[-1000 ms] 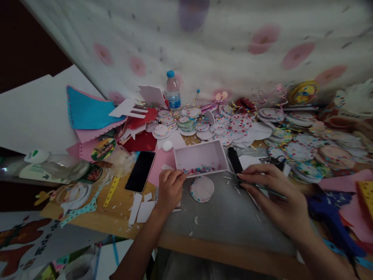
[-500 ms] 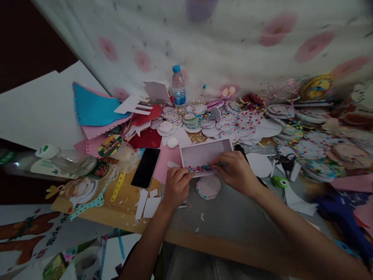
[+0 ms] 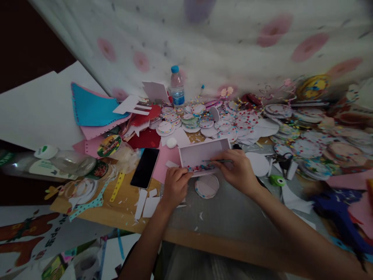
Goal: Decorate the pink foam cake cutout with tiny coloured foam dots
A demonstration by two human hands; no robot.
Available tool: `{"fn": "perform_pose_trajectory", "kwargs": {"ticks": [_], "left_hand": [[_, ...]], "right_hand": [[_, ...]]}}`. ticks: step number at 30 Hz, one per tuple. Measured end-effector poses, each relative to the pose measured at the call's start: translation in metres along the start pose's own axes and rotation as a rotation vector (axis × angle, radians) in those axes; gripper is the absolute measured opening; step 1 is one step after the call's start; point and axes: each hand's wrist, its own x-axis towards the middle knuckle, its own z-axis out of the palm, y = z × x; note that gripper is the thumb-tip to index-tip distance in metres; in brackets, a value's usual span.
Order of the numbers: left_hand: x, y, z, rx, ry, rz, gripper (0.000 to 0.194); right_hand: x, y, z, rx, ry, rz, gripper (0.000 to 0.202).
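Observation:
A small pale pink open box (image 3: pixel 201 152) lies on the table with coloured beads or confetti along its near edge. My left hand (image 3: pixel 175 186) pinches the box's near left corner. My right hand (image 3: pixel 237 171) rests at the box's right side and grips a thin tool like tweezers (image 3: pixel 217 161), whose tip points left into the box. A round white disc with a dotted rim (image 3: pixel 206 186) lies between my hands, just in front of the box.
A black phone (image 3: pixel 145 168) lies left of the box. A water bottle (image 3: pixel 176 86) stands at the back by the patterned cloth. Several decorated paper discs (image 3: pixel 230 124) spread across the back and right. Blue and pink foam sheets (image 3: pixel 93 109) lie left. Paper scraps litter the table edge.
My right hand came from the right side of the table to the box with the thin tool, and its tip now reaches into the box. My left hand stayed at the box corner.

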Motion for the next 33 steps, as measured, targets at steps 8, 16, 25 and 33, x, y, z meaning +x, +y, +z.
{"fn": "perform_pose_trajectory", "kwargs": {"ticks": [8,16,25,33], "left_hand": [[0.013,-0.004,-0.006,-0.028,-0.074,-0.064,0.018],[0.013,-0.001,-0.01,-0.046,-0.144,-0.076,0.019],[0.027,-0.01,-0.011,-0.032,-0.197,-0.113,0.019],[0.034,0.05,-0.035,-0.22,-0.012,-0.277,0.032]], "right_hand": [[-0.011,-0.005,-0.027,0.124,0.187,0.2,0.01],[-0.023,-0.001,-0.031,0.237,0.251,0.31,0.011],[-0.045,-0.007,-0.048,0.415,0.247,0.459,0.013],[-0.068,-0.015,-0.043,0.733,0.256,0.643,0.019]]}}
